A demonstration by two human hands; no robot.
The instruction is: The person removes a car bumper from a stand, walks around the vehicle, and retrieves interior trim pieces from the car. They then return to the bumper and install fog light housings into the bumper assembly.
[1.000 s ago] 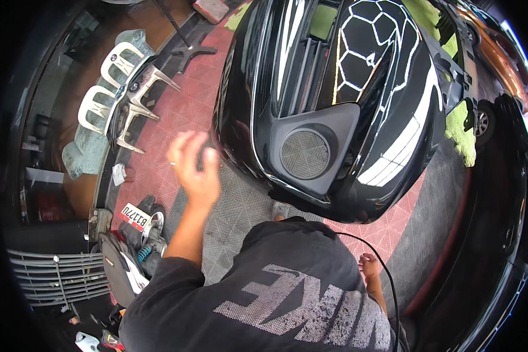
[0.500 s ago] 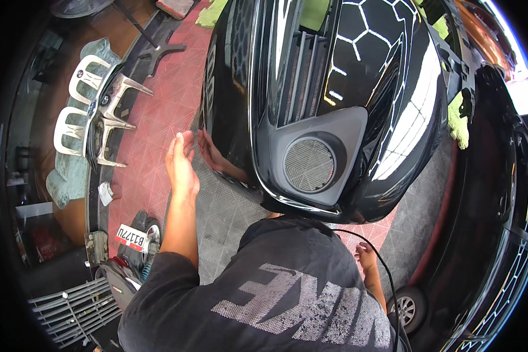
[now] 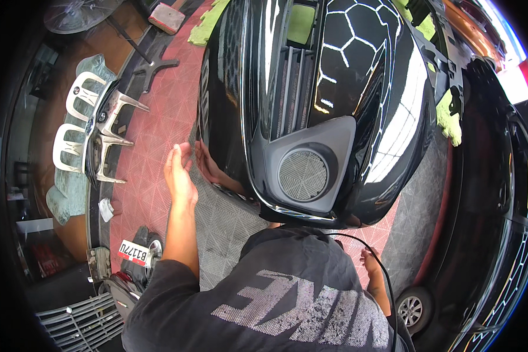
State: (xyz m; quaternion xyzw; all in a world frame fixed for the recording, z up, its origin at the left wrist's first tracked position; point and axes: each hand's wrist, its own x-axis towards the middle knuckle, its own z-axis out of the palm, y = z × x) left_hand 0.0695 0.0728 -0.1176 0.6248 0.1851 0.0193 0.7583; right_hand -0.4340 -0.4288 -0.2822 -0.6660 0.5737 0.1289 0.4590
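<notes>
A glossy black car bumper (image 3: 358,176) stands on end in front of me, with a grey round-mesh fog lamp surround (image 3: 337,152) and a slatted grille (image 3: 292,94). My left hand (image 3: 180,175) is raised beside the bumper's left side, palm turned toward it, fingers stretched and holding nothing. A gap shows between that hand and the panel, which mirrors the hand. My right hand (image 3: 370,261) hangs low at my right, below the bumper's lower end, its fingers loosely bent and apart. Nothing shows in it.
A black cable (image 3: 376,258) runs over my right side. White plastic chairs (image 3: 70,146), a stand with a splayed foot (image 3: 152,69) and a metal grate (image 3: 82,320) are at left. A dark car (image 3: 481,193) stands close on the right. Green padding (image 3: 449,117) hangs behind the bumper.
The whole view has shifted a little, so the bumper and chairs sit slightly lower and further left. Both hands keep nearly the same pose.
</notes>
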